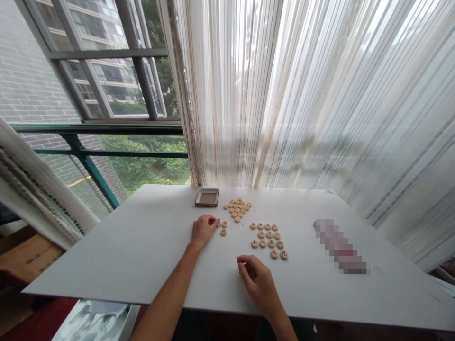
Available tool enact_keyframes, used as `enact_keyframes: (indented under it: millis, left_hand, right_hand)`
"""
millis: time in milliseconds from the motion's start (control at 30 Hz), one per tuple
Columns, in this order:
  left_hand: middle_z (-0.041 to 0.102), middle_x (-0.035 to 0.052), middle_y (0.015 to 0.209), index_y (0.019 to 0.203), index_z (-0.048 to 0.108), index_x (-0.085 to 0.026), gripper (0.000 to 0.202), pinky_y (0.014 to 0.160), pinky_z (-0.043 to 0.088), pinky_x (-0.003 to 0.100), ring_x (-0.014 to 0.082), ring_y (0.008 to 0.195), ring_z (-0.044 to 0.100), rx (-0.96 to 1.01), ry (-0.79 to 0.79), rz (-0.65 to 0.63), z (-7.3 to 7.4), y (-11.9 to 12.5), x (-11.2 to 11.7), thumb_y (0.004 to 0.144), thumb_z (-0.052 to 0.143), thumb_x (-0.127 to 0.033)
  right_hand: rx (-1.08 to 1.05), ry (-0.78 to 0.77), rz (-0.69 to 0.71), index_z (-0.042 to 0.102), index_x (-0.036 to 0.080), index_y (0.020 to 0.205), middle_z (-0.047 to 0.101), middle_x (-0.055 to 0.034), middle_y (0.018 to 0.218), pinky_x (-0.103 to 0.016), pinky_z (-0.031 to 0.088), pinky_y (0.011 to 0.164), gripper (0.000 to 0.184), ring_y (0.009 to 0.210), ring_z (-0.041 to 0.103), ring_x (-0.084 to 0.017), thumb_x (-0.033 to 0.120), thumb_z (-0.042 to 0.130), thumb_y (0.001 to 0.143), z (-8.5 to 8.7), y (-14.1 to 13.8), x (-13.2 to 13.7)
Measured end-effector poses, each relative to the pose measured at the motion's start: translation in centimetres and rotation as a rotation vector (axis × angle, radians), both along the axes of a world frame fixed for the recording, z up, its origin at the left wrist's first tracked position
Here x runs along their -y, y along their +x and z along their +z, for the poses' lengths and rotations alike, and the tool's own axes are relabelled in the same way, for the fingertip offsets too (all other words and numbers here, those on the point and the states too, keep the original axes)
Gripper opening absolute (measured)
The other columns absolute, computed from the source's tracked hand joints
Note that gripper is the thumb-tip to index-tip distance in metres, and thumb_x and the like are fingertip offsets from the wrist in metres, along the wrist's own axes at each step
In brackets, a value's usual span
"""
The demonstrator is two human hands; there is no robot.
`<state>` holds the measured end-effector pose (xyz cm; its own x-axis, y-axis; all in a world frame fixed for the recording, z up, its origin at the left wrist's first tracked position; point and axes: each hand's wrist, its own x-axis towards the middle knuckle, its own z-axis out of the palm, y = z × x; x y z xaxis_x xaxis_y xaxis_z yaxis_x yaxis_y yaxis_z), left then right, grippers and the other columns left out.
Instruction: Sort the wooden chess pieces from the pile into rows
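Note:
My left hand (204,229) is closed in a pinch at the edge of a Chinese chess piece (219,225), which its fingertips partly hide. Just right of it lie two round wooden pieces with red characters, an upper piece (224,224) and a lower piece (223,232). Over the table's near part, my right hand (259,280) is loosely curled, thumb and fingers slightly apart, with nothing visible between them. Beyond it, several face-up pieces (269,234) with red or dark characters form uneven rows. Farther back, blank-side-up pieces (237,210) make a tight, roughly triangular cluster.
A shallow open box (207,197) sits at the far edge of the white table (142,246). A pixelated pinkish object (341,247) lies to the right. Striped sheer curtains (302,94) hang behind the table, with a window and green railing (138,153) at left.

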<state>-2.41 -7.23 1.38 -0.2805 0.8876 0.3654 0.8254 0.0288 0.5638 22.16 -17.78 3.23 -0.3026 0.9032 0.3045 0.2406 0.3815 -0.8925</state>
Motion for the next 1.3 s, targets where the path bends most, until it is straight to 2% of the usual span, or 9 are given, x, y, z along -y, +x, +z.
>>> enact_keyframes:
  millis: [167, 367, 567, 700, 800, 900, 1067, 1167, 1300]
  left_hand:
    - [0.072, 0.0053, 0.087, 0.095, 0.074, -0.021, 0.022, 0.076, 0.044, 0.027, 0.0179, 0.080, 0.064, -0.013, 0.036, 0.016, 0.0, 0.2, 0.4, 0.091, 0.058, -0.036]
    - [0.072, 0.0047, 0.089, 0.092, 0.074, -0.021, 0.017, 0.078, 0.044, 0.028, 0.0183, 0.081, 0.063, -0.026, 0.020, 0.000, -0.1, 0.2, 0.4, 0.088, 0.063, -0.034]
    - [0.071, 0.0060, 0.091, 0.098, 0.072, -0.020, 0.026, 0.080, 0.047, 0.029, 0.0191, 0.081, 0.063, -0.005, 0.089, 0.019, 0.2, 0.2, 0.4, 0.094, 0.052, -0.036]
    - [0.071, 0.0074, 0.105, 0.102, 0.071, -0.021, 0.025, 0.092, 0.045, 0.035, 0.0240, 0.102, 0.061, -0.094, 0.202, -0.120, 1.9, 2.0, 0.7, 0.095, 0.050, -0.032]
    - [0.068, 0.0066, 0.119, 0.114, 0.068, -0.024, 0.027, 0.100, 0.040, 0.039, 0.0251, 0.115, 0.055, -0.175, 0.200, -0.302, 3.2, 3.9, 0.1, 0.096, 0.048, -0.030]
    - [0.063, 0.0075, 0.129, 0.122, 0.064, -0.022, 0.032, 0.106, 0.036, 0.040, 0.0253, 0.124, 0.050, -0.259, 0.150, -0.364, 3.6, 4.9, -1.5, 0.096, 0.046, -0.025]
    - [0.056, 0.0061, 0.139, 0.121, 0.065, -0.024, 0.037, 0.111, 0.030, 0.042, 0.0260, 0.131, 0.044, -0.435, 0.003, -0.448, 3.0, 4.3, -3.5, 0.090, 0.048, -0.015]
    - [0.054, 0.0036, 0.142, 0.119, 0.066, -0.028, 0.037, 0.113, 0.026, 0.045, 0.0269, 0.133, 0.042, -0.474, -0.021, -0.485, 2.9, 3.4, -3.3, 0.087, 0.050, -0.016]
    - [0.060, 0.0039, 0.136, 0.108, 0.072, -0.028, 0.030, 0.109, 0.031, 0.041, 0.0276, 0.127, 0.049, -0.456, -0.050, -0.435, 3.5, 1.8, -3.0, 0.085, 0.054, -0.018]
  right_hand:
    - [0.000, -0.006, 0.004, 0.070, 0.020, 0.098, 0.070, -0.0058, 0.084, -0.026, 0.052, 0.063, 0.028, 0.071, 0.064, -0.018, 0.043, 0.054, 0.094, 0.5, 0.1, 0.1]
    - [0.003, -0.009, 0.007, 0.070, 0.020, 0.099, 0.070, -0.0059, 0.085, -0.026, 0.052, 0.064, 0.029, 0.073, 0.065, -0.019, 0.043, 0.053, 0.094, 0.7, 0.1, 0.1]
    - [-0.046, 0.008, -0.006, 0.071, 0.021, 0.098, 0.071, -0.0064, 0.085, -0.026, 0.054, 0.066, 0.028, 0.074, 0.066, -0.019, 0.043, 0.054, 0.094, -0.4, -0.1, 0.0]
    - [-0.070, -0.004, -0.049, 0.070, 0.021, 0.103, 0.072, -0.0077, 0.089, -0.027, 0.056, 0.069, 0.029, 0.077, 0.068, -0.020, 0.044, 0.054, 0.094, -1.1, -0.2, -0.3]
    - [-0.087, -0.024, -0.092, 0.068, 0.020, 0.106, 0.072, -0.0087, 0.093, -0.028, 0.057, 0.071, 0.030, 0.079, 0.069, -0.021, 0.044, 0.054, 0.094, -1.4, -0.2, -0.4]
    - [-0.097, -0.034, -0.105, 0.068, 0.021, 0.106, 0.072, -0.0086, 0.095, -0.028, 0.057, 0.072, 0.029, 0.080, 0.069, -0.021, 0.043, 0.054, 0.094, -1.5, -0.1, -0.5]
    - [-0.087, -0.032, -0.096, 0.069, 0.021, 0.106, 0.072, -0.0073, 0.092, -0.026, 0.056, 0.070, 0.027, 0.079, 0.069, -0.020, 0.041, 0.055, 0.094, -1.3, -0.1, -0.3]
    - [-0.071, -0.041, -0.095, 0.069, 0.021, 0.108, 0.071, -0.0063, 0.089, -0.026, 0.054, 0.067, 0.027, 0.077, 0.068, -0.019, 0.039, 0.054, 0.095, -1.1, 0.0, -0.2]
    - [-0.075, -0.049, -0.072, 0.069, 0.022, 0.107, 0.071, -0.0059, 0.089, -0.025, 0.053, 0.066, 0.026, 0.075, 0.067, -0.019, 0.039, 0.055, 0.095, -0.7, 0.1, -0.2]
